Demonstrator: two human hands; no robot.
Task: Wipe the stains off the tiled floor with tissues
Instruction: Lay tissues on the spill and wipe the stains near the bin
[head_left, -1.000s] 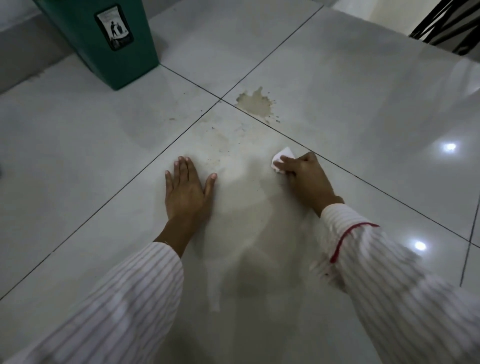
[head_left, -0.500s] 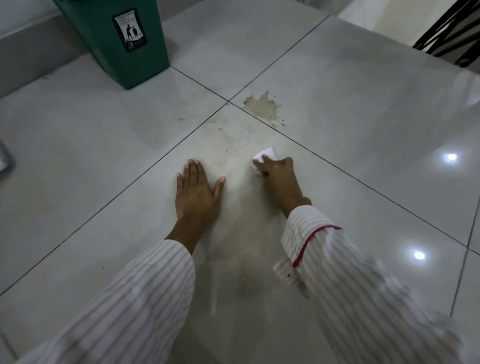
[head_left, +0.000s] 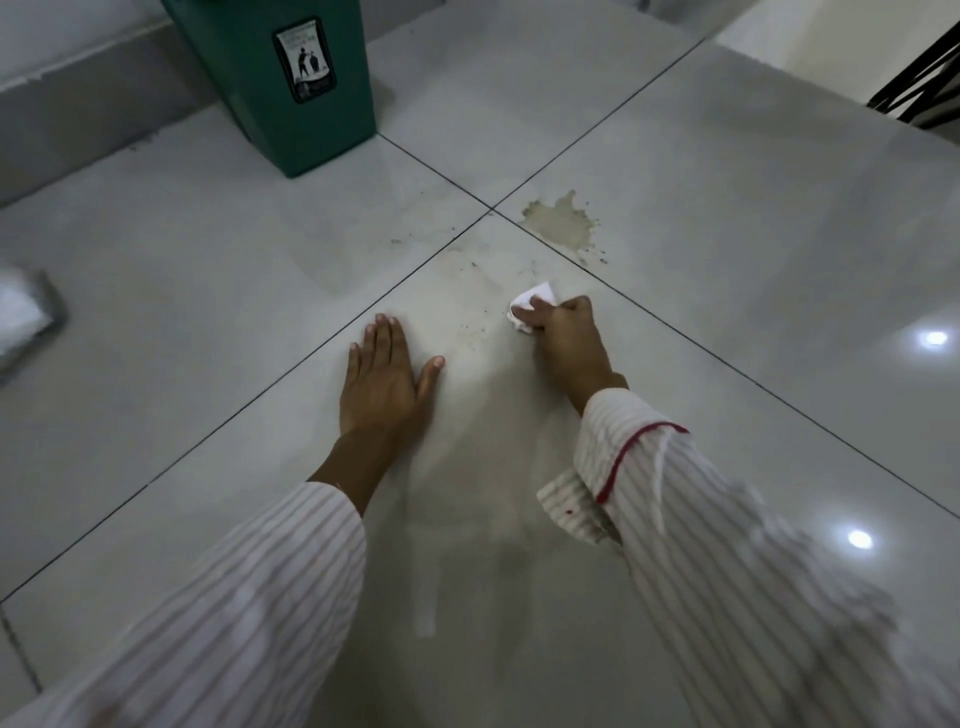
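My right hand (head_left: 569, 345) grips a crumpled white tissue (head_left: 535, 299) and presses it against the grey tiled floor (head_left: 727, 208). The tissue sits on a faint smeared stain with dark specks (head_left: 475, 312) near the crossing of the tile joints. A darker brown puddle stain (head_left: 561, 223) lies on the tile just beyond, a short way from the tissue. My left hand (head_left: 387, 379) lies flat on the floor, fingers straight, to the left of the smear.
A green waste bin (head_left: 291, 88) with a sticker stands at the back left by a low wall ledge (head_left: 78, 93). A blurred white and grey object (head_left: 23, 322) lies at the left edge. Black metal bars (head_left: 919, 88) show at the top right.
My right hand with the tissue swept left across the smear and has come back a little to the right. My left hand stayed planted; the camera view shifted.
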